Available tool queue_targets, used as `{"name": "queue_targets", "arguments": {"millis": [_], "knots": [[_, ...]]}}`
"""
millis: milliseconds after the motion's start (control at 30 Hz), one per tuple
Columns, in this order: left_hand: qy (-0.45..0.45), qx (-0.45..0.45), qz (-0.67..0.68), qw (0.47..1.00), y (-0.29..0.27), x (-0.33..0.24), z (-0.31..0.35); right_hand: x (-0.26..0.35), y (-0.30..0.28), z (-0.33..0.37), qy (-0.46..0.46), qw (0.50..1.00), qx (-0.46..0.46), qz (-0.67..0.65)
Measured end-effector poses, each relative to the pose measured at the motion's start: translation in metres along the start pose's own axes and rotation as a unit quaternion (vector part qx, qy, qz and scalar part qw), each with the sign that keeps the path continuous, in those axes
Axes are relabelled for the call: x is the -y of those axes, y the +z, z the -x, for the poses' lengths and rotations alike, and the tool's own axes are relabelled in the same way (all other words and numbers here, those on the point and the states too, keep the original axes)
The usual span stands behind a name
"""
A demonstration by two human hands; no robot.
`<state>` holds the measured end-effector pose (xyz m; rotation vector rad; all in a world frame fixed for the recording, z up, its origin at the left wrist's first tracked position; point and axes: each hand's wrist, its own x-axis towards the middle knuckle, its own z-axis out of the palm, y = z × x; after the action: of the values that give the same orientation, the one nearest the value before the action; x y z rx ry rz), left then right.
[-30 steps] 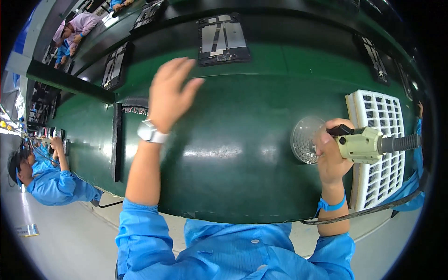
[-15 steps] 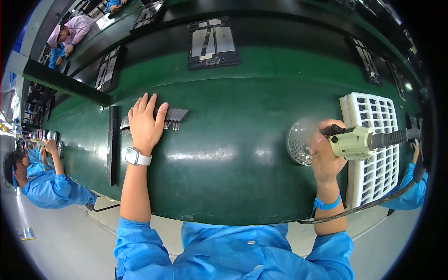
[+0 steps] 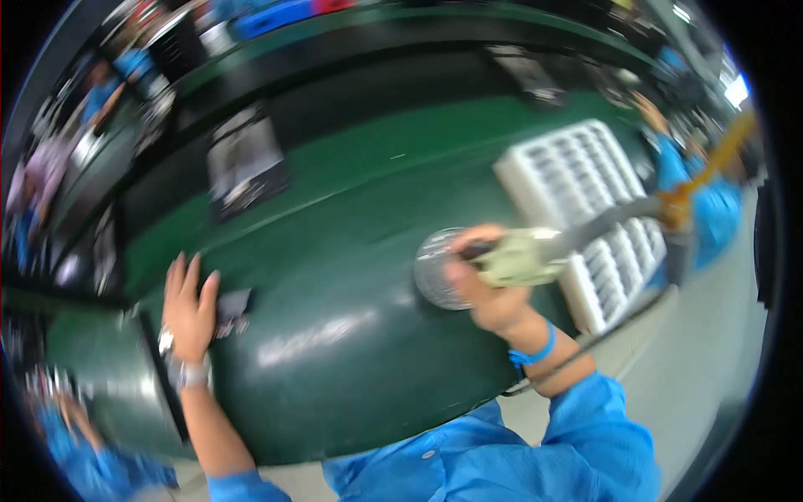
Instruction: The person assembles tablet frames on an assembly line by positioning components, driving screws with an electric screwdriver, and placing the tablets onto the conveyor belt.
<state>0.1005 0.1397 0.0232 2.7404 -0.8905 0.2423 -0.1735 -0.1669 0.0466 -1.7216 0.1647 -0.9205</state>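
Note:
My left hand (image 3: 190,314) lies flat on the green table with its fingers stretched out. It covers part of a small dark comb-like piece (image 3: 234,304), whose end shows beside the thumb. On the right, my right hand (image 3: 500,305) is wrapped round a pale green electric screwdriver (image 3: 523,256). The screwdriver points toward a round clear dish (image 3: 431,272) of small pieces, and its tip is hidden by the hand. Blur hides whether the tip touches the dish.
A white slotted tray (image 3: 539,184) stands right of the dish. Opened tablet-like devices (image 3: 247,163) lie along the dark far strip. A cable (image 3: 619,330) runs past my right forearm. A dark rail (image 3: 163,376) is left of my left arm. Co-workers sit at both sides.
The whole view has turned and blurred, so the table now tilts and the tray and dish appear farther left. My left hand stays on the comb-like piece; my right still grips the screwdriver by the dish.

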Motion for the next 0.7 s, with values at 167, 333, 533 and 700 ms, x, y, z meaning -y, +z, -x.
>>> {"name": "queue_targets", "arguments": {"millis": [167, 333, 533, 700], "knots": [[-0.038, 0.011, -0.02, 0.999, -0.014, 0.018, 0.033, 0.006, 0.002, 0.003, 0.012, 0.998, 0.04, -0.05], [-0.054, 0.019, -0.038, 0.998, -0.025, 0.017, 0.043, 0.03, -0.003, 0.005, 0.059, 0.989, 0.008, -0.134], [-0.059, -0.026, -0.019, 0.998, -0.024, 0.006, 0.039, 0.026, 0.0, 0.003, 0.049, 0.989, 0.019, -0.139], [-0.046, -0.053, 0.006, 0.997, -0.018, 0.011, 0.038, 0.026, -0.001, 0.002, 0.032, 0.994, 0.023, -0.104]]}}
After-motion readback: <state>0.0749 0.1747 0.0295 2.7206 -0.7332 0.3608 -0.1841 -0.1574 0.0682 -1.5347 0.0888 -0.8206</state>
